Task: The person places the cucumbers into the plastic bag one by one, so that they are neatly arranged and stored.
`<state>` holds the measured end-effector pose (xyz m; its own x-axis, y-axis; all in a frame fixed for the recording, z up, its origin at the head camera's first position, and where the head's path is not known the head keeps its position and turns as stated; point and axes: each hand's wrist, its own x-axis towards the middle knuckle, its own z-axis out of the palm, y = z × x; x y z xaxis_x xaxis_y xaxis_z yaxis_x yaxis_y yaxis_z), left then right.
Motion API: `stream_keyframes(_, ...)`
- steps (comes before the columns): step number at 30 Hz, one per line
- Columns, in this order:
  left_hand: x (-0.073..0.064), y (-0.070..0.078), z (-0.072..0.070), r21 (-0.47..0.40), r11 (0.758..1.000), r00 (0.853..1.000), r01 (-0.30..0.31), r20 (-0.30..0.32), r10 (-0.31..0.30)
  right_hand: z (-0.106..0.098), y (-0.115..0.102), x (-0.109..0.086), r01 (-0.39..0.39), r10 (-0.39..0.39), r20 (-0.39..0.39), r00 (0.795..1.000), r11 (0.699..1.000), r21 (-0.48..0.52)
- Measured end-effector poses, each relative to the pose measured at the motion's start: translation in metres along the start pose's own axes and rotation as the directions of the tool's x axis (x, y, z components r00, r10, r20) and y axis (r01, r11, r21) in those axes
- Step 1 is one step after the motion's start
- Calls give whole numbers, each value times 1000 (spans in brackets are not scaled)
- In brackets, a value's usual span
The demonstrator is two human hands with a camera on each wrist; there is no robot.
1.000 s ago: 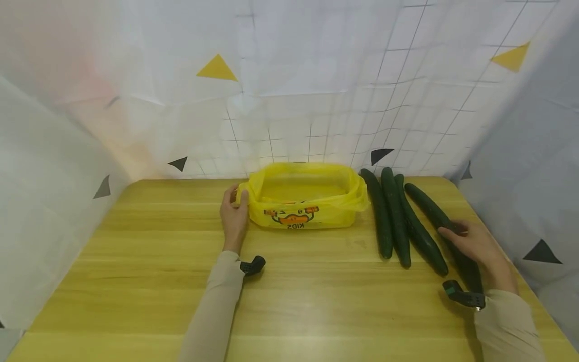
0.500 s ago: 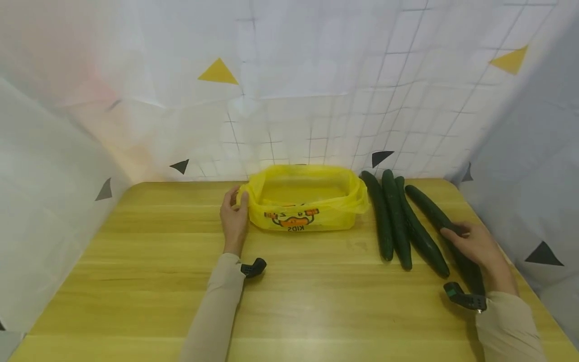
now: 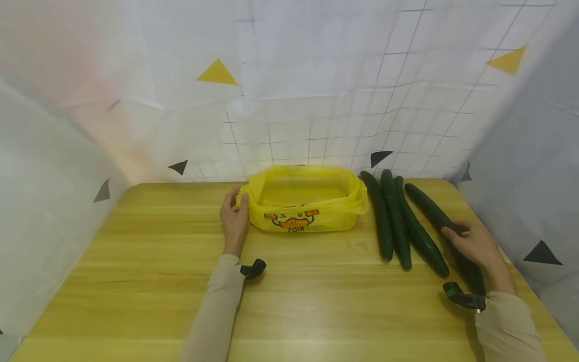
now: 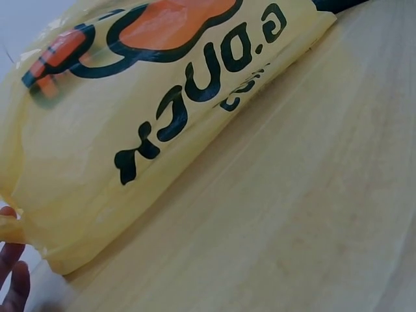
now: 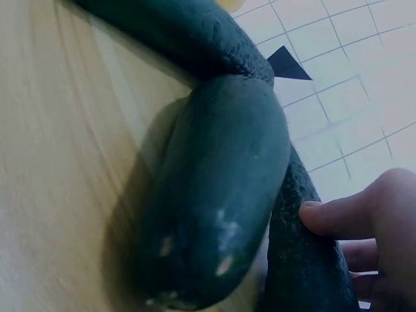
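A yellow plastic bag [image 3: 276, 221] with a printed cartoon figure stands on the table, its mouth spread wide. My left hand [image 3: 234, 218] pinches the bag at its left end; the left wrist view shows fingertips [image 4: 14, 286] at that corner beside the printed lettering. On the right lie several long dark green cucumbers. The outermost cucumber [image 3: 427, 203] is gripped by my right hand [image 3: 477, 244] around its middle, still lying on the table. In the right wrist view my thumb [image 5: 331, 218] presses that cucumber's side, and a neighbouring cucumber [image 5: 214, 195] fills the foreground.
Three other cucumbers lie side by side between the bag and my right hand, among them one nearest the bag [image 3: 380, 221]. The wooden table [image 3: 316, 301] ends at white sheeting [image 3: 298, 115] behind and on both sides.
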<state>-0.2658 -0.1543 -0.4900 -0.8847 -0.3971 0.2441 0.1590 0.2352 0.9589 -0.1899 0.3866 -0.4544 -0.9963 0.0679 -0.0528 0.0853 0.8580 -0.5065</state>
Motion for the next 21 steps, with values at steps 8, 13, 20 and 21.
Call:
stream_keyframes(8,0,1,-1,-4,1000,1000,-8,0,8,-8,-10,0,23,-17,-88,996,998,64)
stream_keyframes(13,0,0,-1,-7,1000,1000,-10,7,10,-16,-19,-5,44,-29,-146,989,994,97)
stream_keyframes(20,1,-2,0,20,999,999,31,18,-32,-25,-37,-12,35,-7,-202,979,990,137)
stream_keyframes(21,1,-2,0,26,999,999,35,21,-36,-26,-41,-13,35,-1,-221,975,988,148)
